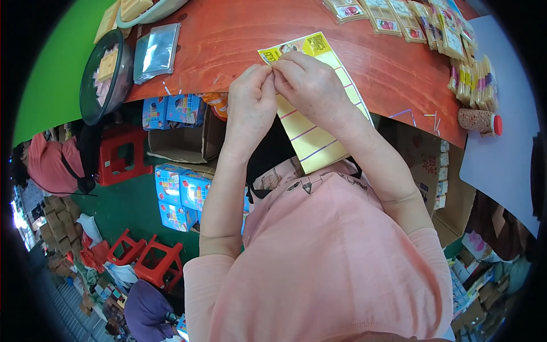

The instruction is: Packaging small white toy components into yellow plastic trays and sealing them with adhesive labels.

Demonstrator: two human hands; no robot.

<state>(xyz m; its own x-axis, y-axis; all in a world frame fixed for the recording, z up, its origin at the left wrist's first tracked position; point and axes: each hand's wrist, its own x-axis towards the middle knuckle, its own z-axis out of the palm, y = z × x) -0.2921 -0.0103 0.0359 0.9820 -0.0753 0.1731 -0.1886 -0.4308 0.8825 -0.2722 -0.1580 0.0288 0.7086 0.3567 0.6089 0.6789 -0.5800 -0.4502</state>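
Observation:
A long yellow sheet (312, 142) with dark cross lines and a printed top end lies slantwise on the red-brown table, its lower end hanging past the edge over my lap. My left hand (252, 102) is closed, thumb against curled fingers, by the sheet's upper left side. Right against it, my right hand (307, 82) is pinched too and covers part of the sheet. The fingertips of both hands meet over the sheet's left edge. Whatever they pinch is hidden between them.
Clear plastic sleeves (156, 52) lie at the left, beside a dark bowl (121, 77) of small pieces. Filled trays (387, 23) line the far right, near a red-lidded jar (478, 121). Blue boxes (194, 191) and red stools (159, 261) stand below at left.

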